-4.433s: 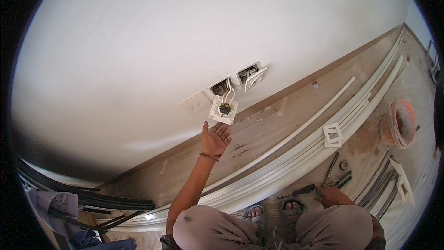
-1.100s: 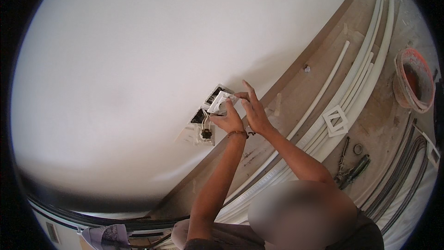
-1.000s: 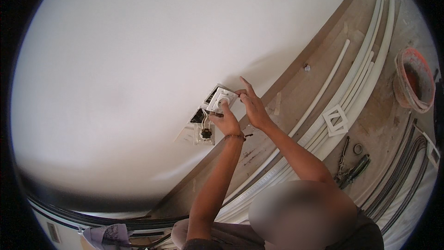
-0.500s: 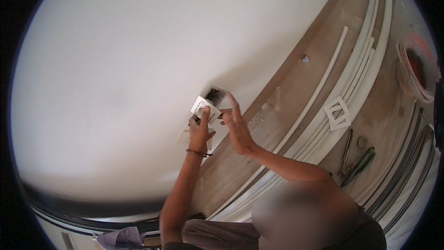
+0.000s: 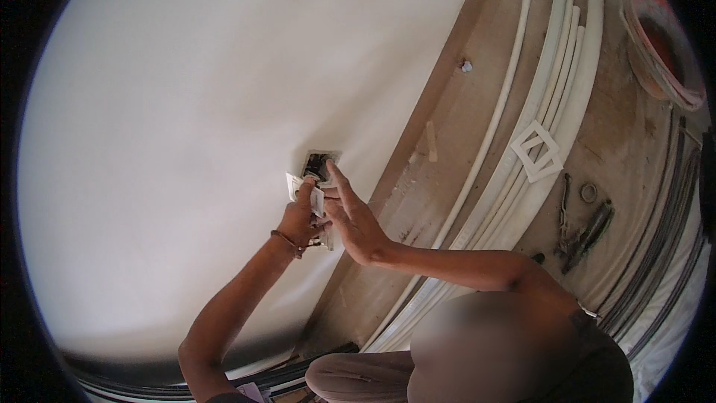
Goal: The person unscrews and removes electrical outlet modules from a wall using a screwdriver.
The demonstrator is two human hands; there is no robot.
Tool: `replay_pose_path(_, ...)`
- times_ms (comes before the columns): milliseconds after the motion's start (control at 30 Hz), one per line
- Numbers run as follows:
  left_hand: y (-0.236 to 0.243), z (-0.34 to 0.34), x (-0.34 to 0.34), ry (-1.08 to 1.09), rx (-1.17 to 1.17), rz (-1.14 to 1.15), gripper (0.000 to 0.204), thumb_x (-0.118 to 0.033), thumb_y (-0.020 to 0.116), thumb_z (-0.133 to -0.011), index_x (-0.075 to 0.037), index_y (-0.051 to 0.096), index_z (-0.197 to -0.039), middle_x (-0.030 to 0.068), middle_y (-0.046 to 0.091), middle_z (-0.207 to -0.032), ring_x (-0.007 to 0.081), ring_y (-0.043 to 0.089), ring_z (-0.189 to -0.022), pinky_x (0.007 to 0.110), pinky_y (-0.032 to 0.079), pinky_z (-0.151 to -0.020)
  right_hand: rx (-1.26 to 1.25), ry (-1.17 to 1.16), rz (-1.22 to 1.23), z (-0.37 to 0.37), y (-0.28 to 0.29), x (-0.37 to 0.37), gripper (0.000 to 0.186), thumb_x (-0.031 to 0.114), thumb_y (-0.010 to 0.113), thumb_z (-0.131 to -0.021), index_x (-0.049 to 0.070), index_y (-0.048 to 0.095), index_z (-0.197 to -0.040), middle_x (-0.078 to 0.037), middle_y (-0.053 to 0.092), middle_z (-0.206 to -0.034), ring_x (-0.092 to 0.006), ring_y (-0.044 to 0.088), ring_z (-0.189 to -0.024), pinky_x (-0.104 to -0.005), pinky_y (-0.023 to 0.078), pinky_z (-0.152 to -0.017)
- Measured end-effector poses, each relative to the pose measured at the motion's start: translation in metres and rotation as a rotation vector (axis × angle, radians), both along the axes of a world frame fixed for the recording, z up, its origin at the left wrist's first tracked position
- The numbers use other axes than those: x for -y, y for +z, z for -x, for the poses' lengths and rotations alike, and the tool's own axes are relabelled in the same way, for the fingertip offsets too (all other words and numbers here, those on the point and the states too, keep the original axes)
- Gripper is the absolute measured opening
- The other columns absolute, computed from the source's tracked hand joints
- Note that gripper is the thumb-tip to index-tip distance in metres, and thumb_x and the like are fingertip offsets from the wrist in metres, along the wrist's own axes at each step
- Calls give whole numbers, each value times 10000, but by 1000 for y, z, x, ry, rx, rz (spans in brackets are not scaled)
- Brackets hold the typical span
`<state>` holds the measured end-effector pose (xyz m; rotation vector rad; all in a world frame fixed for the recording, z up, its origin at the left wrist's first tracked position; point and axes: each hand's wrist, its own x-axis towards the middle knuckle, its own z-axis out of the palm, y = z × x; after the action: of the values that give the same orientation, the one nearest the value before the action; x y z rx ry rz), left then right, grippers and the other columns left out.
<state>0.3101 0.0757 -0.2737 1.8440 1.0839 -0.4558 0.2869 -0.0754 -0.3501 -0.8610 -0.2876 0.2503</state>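
Note:
My left hand is closed on a white faceplate, held tilted at the wall, its thumb over the front. My right hand is just right of it, fingers stretched and apart, the index finger at the upper wall box, which shows dark wiring inside. Other right fingers reach toward the plate's edge; whether they touch it is unclear. The lower box and the loose wired plate beneath are mostly hidden by my hands.
Long white conduits lie along the wall's foot, two square white frames on them. Right are pliers, a tape roll, a pinkish bucket and dark cables. A blurred area covers part of my body.
The view has shifted, so both hands sit lower and further left. The faceplate has been tilted and moved down from the upper box, exposing its inside, with my right index finger now there.

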Motion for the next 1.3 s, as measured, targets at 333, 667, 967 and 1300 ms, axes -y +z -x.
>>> replay_pose_path(333, -75, 31, 20, 298, 562, -64, 558, -300, 759, -861, -17, 400, -1180, 124, 557, -1105, 200, 587, -981, 358, 574, -732, 5, -13, 103, -21, -58, -15, 671, 599, 270, -1017, 41, 537, -1277, -105, 650, -1037, -187, 587, -1000, -343, 432, -854)
replay_pose_path(667, -144, 38, 20, 251, 892, -323, 433, -160, 706, -898, -50, 402, -1187, 73, 588, -1039, 151, 595, -851, 292, 526, -652, 20, -28, 84, -27, -63, -5, 563, 487, 277, -1043, 37, 551, -1244, -60, 662, -962, -149, 587, -910, -313, 417, -823)
replay_pose_path(967, -119, 6, 69, 508, 897, -175, 813, -280, 812, -785, 108, 273, -1254, 221, 518, -1207, 250, 523, -1121, 333, 421, -986, 128, 114, 209, -70, -51, 13, 588, 494, 282, -1044, 23, 616, -1158, -62, 650, -932, -156, 575, -880, -304, 436, -802)
replay_pose_path(1300, -93, 12, 67, 663, 848, 39, 697, -408, 794, -790, 71, 485, -1191, 160, 596, -1094, 248, 642, -887, 407, 574, -610, 231, 283, 354, -89, -37, 20, 569, 483, 340, -1043, 10, 651, -1094, -88, 662, -909, -166, 607, -862, -334, 473, -809)
